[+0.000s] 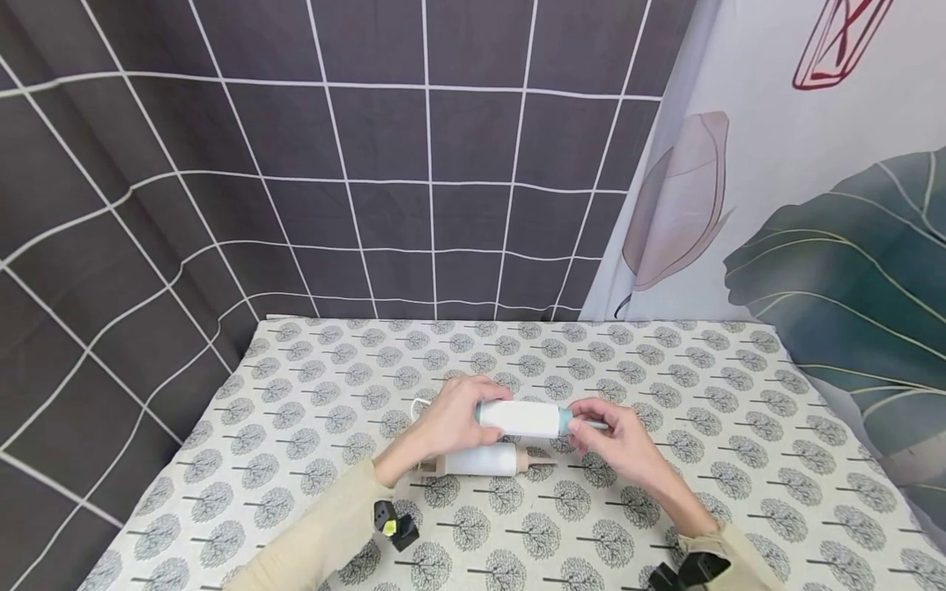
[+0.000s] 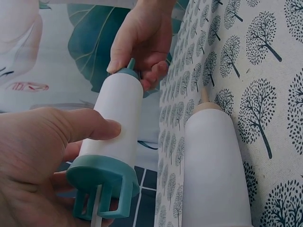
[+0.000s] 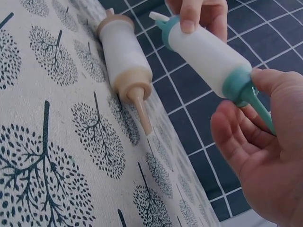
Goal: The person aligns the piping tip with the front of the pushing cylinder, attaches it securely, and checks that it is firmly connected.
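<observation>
A piping syringe [image 1: 526, 419] with a white barrel, teal end caps and a thin teal nozzle lies level above the table. My left hand [image 1: 460, 417] holds its barrel near the handle end, thumb across the white side. At the other end, my right hand [image 1: 612, 433] pinches the teal collar [image 3: 236, 84] between thumb and fingers, with the nozzle [image 3: 258, 111] pointing in toward the palm. Below it on the cloth rests a second piping syringe [image 1: 484, 460], white with beige ends, its nozzle to the right; neither hand touches it.
A white tablecloth [image 1: 332, 501] printed with grey trees covers the table. Behind stands a dark curtain [image 1: 473, 205] with a white grid, and to the right a pale curtain [image 1: 798, 189] with large leaves. A white loop [image 1: 419, 405] shows by the left hand.
</observation>
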A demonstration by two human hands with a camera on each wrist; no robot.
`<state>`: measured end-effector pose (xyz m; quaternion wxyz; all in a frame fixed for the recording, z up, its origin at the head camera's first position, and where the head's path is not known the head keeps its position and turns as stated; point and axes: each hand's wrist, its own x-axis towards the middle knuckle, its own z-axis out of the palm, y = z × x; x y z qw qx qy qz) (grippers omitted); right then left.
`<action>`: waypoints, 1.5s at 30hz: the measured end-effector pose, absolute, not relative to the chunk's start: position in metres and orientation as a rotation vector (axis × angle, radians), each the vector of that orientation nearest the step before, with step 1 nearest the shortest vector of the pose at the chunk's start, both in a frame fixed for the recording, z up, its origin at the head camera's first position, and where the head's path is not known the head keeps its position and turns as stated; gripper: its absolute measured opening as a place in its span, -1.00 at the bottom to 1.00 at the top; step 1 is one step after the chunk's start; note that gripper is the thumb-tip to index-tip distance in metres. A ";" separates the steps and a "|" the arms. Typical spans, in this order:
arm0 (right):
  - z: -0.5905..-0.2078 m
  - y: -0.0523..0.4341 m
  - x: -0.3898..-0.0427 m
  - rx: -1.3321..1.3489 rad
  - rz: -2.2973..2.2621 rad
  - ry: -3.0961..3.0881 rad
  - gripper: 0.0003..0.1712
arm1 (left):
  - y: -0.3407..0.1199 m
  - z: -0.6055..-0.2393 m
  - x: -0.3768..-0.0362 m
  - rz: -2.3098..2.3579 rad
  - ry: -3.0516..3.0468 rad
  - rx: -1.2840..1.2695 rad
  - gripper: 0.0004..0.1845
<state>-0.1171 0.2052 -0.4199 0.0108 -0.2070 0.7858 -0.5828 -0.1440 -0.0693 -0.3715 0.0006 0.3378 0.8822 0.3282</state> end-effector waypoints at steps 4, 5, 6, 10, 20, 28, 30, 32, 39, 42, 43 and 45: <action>-0.421 0.205 -0.119 -0.716 -1.852 2.467 -0.69 | -0.069 -0.371 -0.144 1.051 2.761 1.033 -0.52; -0.422 0.204 -0.120 -0.739 -1.866 2.463 -0.68 | -0.070 -0.371 -0.144 1.056 2.758 1.024 -0.52; -0.422 0.204 -0.120 -0.757 -1.873 2.460 -0.67 | -0.070 -0.371 -0.144 1.063 2.755 1.017 -0.51; -0.421 0.205 -0.121 -0.750 -1.896 2.442 -0.64 | -0.070 -0.372 -0.144 1.061 2.758 1.005 -0.51; -0.422 0.207 -0.121 -0.823 -1.904 2.439 -0.56 | -0.070 -0.370 -0.143 1.071 2.737 1.003 -0.50; -0.422 0.206 -0.120 -0.787 -1.885 2.458 -0.65 | -0.069 -0.369 -0.142 1.086 2.731 1.018 -0.52; -0.422 0.205 -0.119 -0.792 -1.875 2.479 -0.66 | -0.069 -0.370 -0.142 1.084 2.734 1.026 -0.52; -0.421 0.205 -0.119 -0.792 -1.874 2.489 -0.68 | -0.069 -0.370 -0.142 1.077 2.740 1.036 -0.53; -0.421 0.205 -0.118 -0.723 -1.858 2.478 -0.67 | -0.069 -0.371 -0.142 1.055 2.755 1.070 -0.54; -0.421 0.205 -0.119 -0.713 -1.854 2.473 -0.59 | -0.069 -0.371 -0.142 1.058 2.760 1.071 -0.54; -0.421 0.205 -0.119 -0.722 -1.852 2.475 -0.55 | -0.069 -0.371 -0.142 1.060 2.759 1.070 -0.53; -0.421 0.205 -0.120 -0.740 -1.855 2.481 -0.45 | -0.069 -0.371 -0.142 1.058 2.764 1.076 -0.54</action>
